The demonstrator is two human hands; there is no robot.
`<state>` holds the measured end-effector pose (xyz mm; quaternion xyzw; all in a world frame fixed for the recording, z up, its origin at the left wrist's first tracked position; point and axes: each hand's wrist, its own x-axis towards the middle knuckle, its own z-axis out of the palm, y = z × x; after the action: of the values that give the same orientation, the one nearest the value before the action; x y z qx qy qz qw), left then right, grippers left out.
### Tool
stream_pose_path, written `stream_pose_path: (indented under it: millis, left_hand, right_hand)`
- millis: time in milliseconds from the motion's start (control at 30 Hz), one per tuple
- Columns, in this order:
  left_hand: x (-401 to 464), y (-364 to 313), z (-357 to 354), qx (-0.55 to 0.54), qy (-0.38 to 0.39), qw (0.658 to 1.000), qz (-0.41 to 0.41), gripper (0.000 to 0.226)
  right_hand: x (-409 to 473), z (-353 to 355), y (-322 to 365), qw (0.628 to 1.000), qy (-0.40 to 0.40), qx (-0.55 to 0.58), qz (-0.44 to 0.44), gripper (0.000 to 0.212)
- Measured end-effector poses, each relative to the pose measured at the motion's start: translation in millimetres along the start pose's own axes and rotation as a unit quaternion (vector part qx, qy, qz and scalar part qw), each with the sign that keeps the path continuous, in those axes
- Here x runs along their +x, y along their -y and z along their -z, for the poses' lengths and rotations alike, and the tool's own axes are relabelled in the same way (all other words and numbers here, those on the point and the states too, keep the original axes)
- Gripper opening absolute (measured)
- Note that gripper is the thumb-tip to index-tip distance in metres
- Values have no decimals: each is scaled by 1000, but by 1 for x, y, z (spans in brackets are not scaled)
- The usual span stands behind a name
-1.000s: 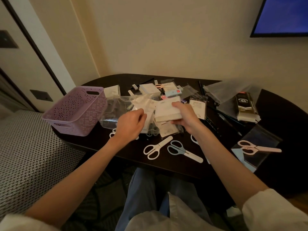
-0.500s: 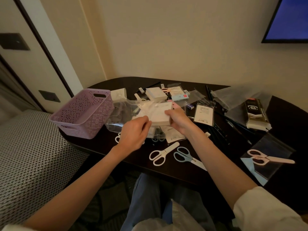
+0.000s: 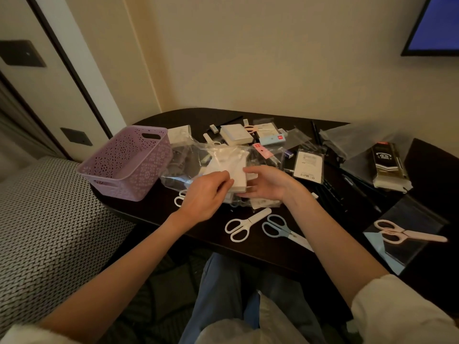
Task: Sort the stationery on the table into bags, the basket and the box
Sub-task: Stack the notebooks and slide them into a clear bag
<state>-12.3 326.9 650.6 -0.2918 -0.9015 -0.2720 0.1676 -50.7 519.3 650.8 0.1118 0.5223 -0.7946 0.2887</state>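
Mid-bagging. White pad stack partly inside clear bag, at table middle, just right of purple basket. Left hand pinching bag edge at stack's near-left corner. Right hand with fingers loosely spread, touching stack's right side; firm hold or mere push, cannot tell. Best approach, by judgement: keep mouth held wide at the pinch, push stack square from the right, avoid catching corners on film. White scissors lying loose just below the grip.
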Motion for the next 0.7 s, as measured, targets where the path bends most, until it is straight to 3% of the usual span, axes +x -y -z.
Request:
stream_pose_path:
  millis: [233,400,600,700]
  left_hand:
    - [2,1,-3,-4,33,999,-6,23]
    - [2,4,-2,-29,24,999,3,22]
    - [-1,6,-6,-40,-13,999,13,24]
    - [0,5,-5,-61,-31,998,14,26]
  right_hand:
    - [8,-1,6,998,36,42,9,43]
    - [19,-2,9,998,40,-51,19,52]
    - [27,-2,7,993,74,-82,45,42]
    - [29,-6,8,993,52,-94,50,41]
